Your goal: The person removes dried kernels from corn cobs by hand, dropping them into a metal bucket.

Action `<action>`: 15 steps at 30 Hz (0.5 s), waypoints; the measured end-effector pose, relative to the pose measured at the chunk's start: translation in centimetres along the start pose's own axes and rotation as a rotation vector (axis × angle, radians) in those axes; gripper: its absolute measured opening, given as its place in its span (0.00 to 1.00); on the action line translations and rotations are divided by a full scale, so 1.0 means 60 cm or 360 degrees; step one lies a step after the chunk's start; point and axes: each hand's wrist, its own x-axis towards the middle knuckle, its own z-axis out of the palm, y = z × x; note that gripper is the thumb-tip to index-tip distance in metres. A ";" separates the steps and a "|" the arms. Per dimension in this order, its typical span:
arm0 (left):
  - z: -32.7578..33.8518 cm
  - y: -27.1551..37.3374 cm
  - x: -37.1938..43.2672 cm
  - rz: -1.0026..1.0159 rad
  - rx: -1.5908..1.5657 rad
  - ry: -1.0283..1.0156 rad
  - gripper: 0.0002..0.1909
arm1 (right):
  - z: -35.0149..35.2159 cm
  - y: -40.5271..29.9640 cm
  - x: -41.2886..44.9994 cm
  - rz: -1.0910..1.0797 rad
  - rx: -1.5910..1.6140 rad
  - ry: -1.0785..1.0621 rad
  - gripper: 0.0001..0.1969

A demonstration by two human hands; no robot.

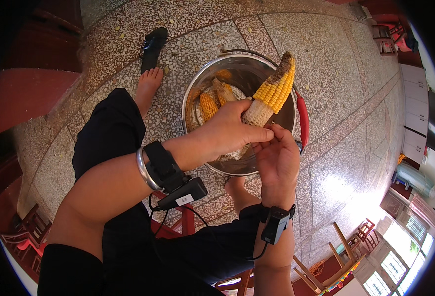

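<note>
A partly shelled corn cob (273, 90) slants up and to the right over a steel bucket (188, 122). Yellow kernels cover its upper half, its far tip is dark and bare, and its lower part is stripped pale. My left hand (230, 127) grips that stripped part. Just below, my right hand (279, 157) is palm up, its curled fingertips close to my left thumb at the cob's lower end; whether they pinch anything is unclear. Inside the bucket lie a yellow corn cob (208, 106), another partly bare cob (223, 94), and pale material partly hidden by my left arm.
The bucket's handle with a red grip (303, 122) hangs at its right side. A black shoe (154, 44) lies on the speckled floor (188, 48) beside my bare foot (150, 83). Cables run from both wrist devices. Wooden chairs (365, 229) stand farther off.
</note>
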 end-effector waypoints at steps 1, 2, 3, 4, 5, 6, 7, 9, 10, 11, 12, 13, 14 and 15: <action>-0.001 0.001 0.000 -0.0023 -0.0032 0.0008 0.22 | -0.001 0.000 0.000 0.0001 -0.0001 -0.0010 0.06; -0.002 0.001 0.000 -0.0046 -0.0063 0.0015 0.21 | -0.001 -0.001 0.000 0.0003 -0.0001 -0.0020 0.06; -0.002 0.001 0.000 -0.0045 -0.0063 0.0015 0.21 | -0.001 -0.001 -0.001 0.0003 -0.0001 -0.0020 0.06; -0.002 0.002 -0.001 -0.0051 -0.0084 0.0017 0.21 | -0.001 -0.001 -0.001 -0.0002 0.0001 -0.0031 0.06; -0.002 0.002 -0.001 -0.0056 -0.0105 0.0018 0.21 | 0.000 0.000 -0.001 -0.0006 0.0004 -0.0041 0.07; -0.001 0.003 -0.001 -0.0056 -0.0105 0.0018 0.21 | -0.001 0.000 -0.001 -0.0007 0.0004 -0.0041 0.07; -0.001 0.004 -0.001 -0.0077 -0.0107 0.0034 0.20 | -0.002 0.000 0.000 -0.0007 -0.0019 -0.0022 0.07; 0.000 0.006 -0.002 -0.0099 -0.0108 0.0049 0.20 | -0.002 0.000 -0.001 -0.0007 -0.0042 -0.0002 0.07; 0.000 0.006 -0.001 -0.0126 -0.0088 0.0033 0.19 | -0.001 -0.001 -0.002 -0.0004 -0.0062 -0.0023 0.07; 0.000 0.006 -0.001 -0.0153 -0.0067 0.0016 0.18 | -0.001 -0.002 -0.003 -0.0001 -0.0083 -0.0044 0.08; 0.000 0.005 -0.001 -0.0153 -0.0068 0.0015 0.18 | 0.000 -0.002 -0.003 -0.0001 -0.0083 -0.0043 0.08; -0.001 0.003 0.000 -0.0117 -0.0070 -0.0010 0.18 | 0.000 -0.002 -0.003 0.0002 -0.0079 -0.0048 0.08; -0.001 0.000 0.001 -0.0081 -0.0072 -0.0035 0.19 | 0.000 -0.002 -0.003 0.0006 -0.0074 -0.0054 0.08; -0.001 -0.005 0.002 -0.0081 -0.0072 -0.0034 0.19 | -0.001 -0.002 -0.003 0.0006 -0.0074 -0.0054 0.08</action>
